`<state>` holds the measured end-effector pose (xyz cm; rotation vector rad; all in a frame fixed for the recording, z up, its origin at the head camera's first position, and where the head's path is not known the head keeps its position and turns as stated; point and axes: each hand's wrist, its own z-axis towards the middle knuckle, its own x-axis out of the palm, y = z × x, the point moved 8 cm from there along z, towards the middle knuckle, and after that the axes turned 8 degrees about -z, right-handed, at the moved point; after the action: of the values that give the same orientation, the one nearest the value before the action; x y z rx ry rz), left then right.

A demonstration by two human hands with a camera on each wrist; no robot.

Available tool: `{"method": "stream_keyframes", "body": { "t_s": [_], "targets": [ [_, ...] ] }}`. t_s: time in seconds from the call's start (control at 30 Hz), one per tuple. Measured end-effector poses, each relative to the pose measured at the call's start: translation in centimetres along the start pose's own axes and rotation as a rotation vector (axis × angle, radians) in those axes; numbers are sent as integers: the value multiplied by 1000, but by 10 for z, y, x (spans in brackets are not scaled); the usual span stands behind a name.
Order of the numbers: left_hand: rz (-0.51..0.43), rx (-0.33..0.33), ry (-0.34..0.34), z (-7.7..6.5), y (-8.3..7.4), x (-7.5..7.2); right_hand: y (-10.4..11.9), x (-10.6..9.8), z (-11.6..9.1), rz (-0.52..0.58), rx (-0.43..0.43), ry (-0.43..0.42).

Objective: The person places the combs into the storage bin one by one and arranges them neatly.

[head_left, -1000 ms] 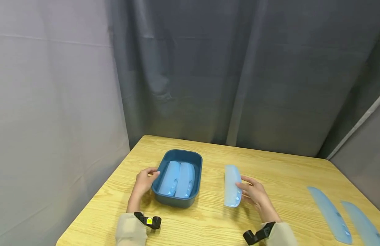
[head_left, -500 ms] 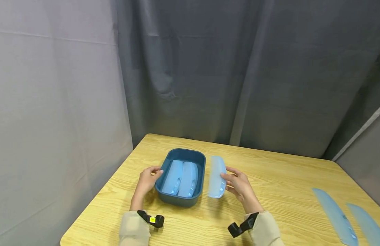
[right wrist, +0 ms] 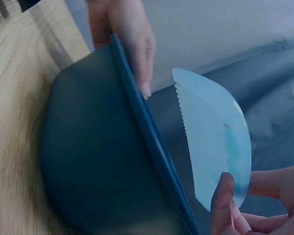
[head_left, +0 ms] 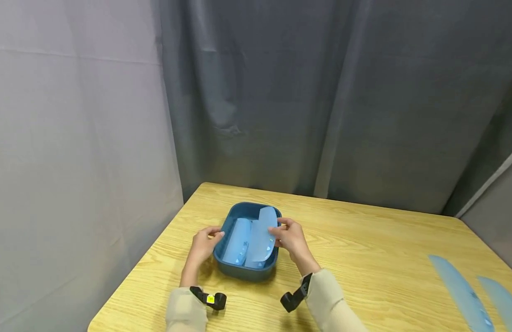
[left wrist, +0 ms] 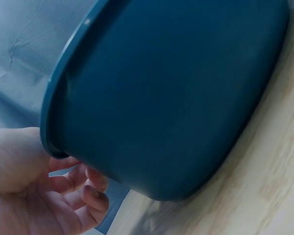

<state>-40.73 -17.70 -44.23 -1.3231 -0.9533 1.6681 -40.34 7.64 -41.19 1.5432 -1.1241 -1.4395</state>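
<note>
My right hand point(head_left: 292, 237) pinches a translucent blue plastic dough scraper point(head_left: 264, 233) between thumb and fingers. In the right wrist view this scraper has a fine-toothed straight edge and a curved back, and hangs just above the rim of the dark blue bin point(right wrist: 108, 127). Inside the bin lie two similar scrapers: the left one point(head_left: 238, 242) shows well, while the right one point(head_left: 255, 263) is mostly hidden beneath the held one. With its thumb over the rim and fingers curled below it outside, my left hand point(head_left: 203, 244) grips the bin's left side.
Two more blue scrapers point(head_left: 463, 293) lie on the wooden table point(head_left: 363, 263) at the far right, one cut off by the frame edge. Grey curtains point(head_left: 260, 101) stand behind the table and along its left side.
My right hand has carried the scraper leftward from over the table to above the bin's right half. The left hand has kept its grip on the rim.
</note>
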Motion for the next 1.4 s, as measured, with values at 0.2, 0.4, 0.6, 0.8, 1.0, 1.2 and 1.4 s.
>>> {"method": "stream_keyframes", "body": {
  "t_s": [0.2,0.4,0.6,0.8,1.0,1.2,1.4],
  "targets": [
    [-8,4,8,-3,0,1,3,26,6,-40,-13,25],
    [-7,-3,4,-5,0,3,2,46,11,-38,-28,22],
    [1,24,-1,-5,-1,4,2,63,14,-62,-70,59],
    [2,31,6,-2,-3,9,5,63,8,-126,-123,85],
    [4,24,26,1,-5,13,19,35,-1,-186,-220,-15],
    [12,20,32,5,-4,13,13,-1,-6,-28,-182,-47],
    [18,34,32,7,-3,10,-14,-46,-15,134,-89,-25]
  ]
}}
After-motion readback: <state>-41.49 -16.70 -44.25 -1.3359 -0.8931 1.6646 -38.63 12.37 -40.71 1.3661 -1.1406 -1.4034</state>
